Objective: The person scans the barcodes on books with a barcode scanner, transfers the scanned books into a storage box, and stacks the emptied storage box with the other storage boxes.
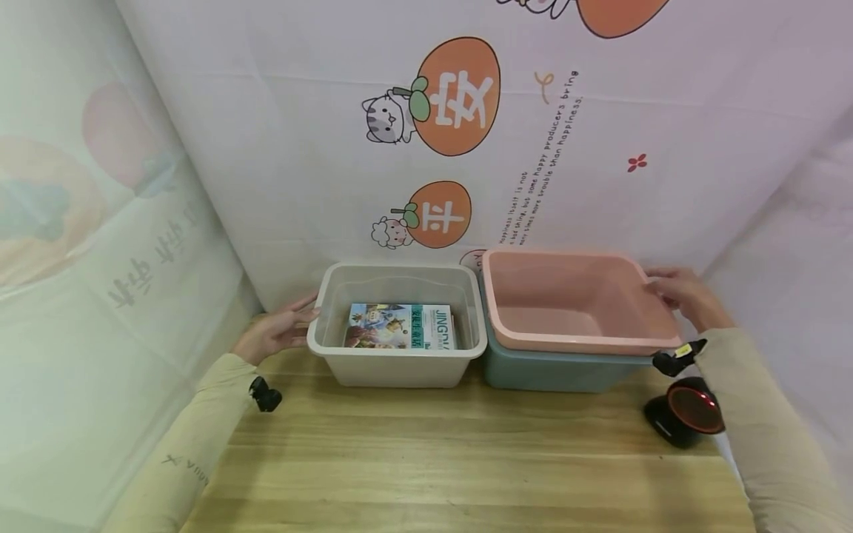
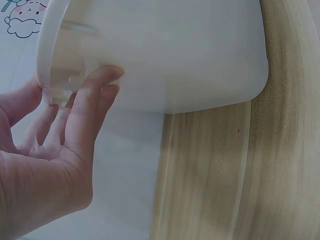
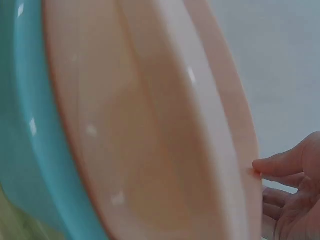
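My left hand (image 1: 278,332) is at the left side of a white plastic bin (image 1: 400,368). In the left wrist view its thumb touches the rim's outer edge and loosely bent fingers (image 2: 82,107) reach below the rim to the wall. Books (image 1: 400,326) with illustrated covers lie inside this bin. A pink bin (image 1: 566,344) sits nested in a teal bin (image 1: 553,374), just right of the white one. At the pink bin's right end is my right hand (image 1: 689,296). Its thumb tip touches the rim's edge in the right wrist view; the other fingertips are partly hidden.
A black round object with a red ring (image 1: 686,411) stands by my right forearm. The bins rest toward the back of a wooden table (image 1: 426,459), against a white printed cloth (image 1: 300,148). Cloth also hangs along the left and right sides.
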{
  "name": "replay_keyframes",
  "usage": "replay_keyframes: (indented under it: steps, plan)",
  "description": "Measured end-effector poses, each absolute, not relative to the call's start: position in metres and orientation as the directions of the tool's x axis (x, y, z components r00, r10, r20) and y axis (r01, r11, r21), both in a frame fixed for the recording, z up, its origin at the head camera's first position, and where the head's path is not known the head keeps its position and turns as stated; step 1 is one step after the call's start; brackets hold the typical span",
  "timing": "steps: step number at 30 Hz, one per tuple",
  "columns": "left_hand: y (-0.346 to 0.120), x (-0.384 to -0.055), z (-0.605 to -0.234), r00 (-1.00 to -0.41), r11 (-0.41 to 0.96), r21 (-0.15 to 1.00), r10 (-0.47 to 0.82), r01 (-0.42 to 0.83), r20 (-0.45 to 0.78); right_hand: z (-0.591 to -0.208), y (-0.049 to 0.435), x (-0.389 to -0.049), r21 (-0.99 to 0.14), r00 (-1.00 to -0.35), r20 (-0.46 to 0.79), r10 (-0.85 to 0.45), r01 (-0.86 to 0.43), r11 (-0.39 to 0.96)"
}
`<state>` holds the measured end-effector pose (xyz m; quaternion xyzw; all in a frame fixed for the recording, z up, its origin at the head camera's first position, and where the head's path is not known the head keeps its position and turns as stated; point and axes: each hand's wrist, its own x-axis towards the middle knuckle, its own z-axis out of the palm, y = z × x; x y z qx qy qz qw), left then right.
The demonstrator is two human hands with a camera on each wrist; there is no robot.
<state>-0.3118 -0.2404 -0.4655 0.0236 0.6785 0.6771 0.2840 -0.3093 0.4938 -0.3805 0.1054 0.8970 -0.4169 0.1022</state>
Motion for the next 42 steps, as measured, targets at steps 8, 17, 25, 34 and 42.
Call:
replay_keyframes:
  steps: [8, 17, 25, 34, 42]
  plan:
    - [-0.241, -0.311, -0.465, -0.835, 0.083, 0.931, 0.419, -0.355, -0.356, -0.393, 0.479, -0.308, -0.619, -0.978, -0.167, 0.123, 0.201, 0.759]
    - [-0.239, -0.31, -0.464, -0.833, 0.085, 0.931, 0.423, -0.354, -0.356, -0.396, 0.474, -0.297, -0.473, -0.989, -0.104, 0.109, 0.146, 0.869]
    - [-0.241, -0.312, -0.462, -0.835, 0.076, 0.93, 0.42, -0.359, -0.356, -0.398, 0.471, -0.296, -0.464, -0.994, -0.088, 0.069, 0.102, 0.88]
    - [-0.238, -0.313, -0.464, -0.858, 0.128, 0.941, 0.388, -0.313, -0.338, -0.398, 0.471, -0.296, -0.508, -0.987, -0.154, 0.04, 0.114, 0.854]
    - [-0.229, -0.311, -0.462, -0.884, 0.203, 0.935, 0.318, -0.29, -0.343, -0.402, 0.472, -0.296, -0.497, -0.991, -0.131, 0.04, 0.101, 0.862]
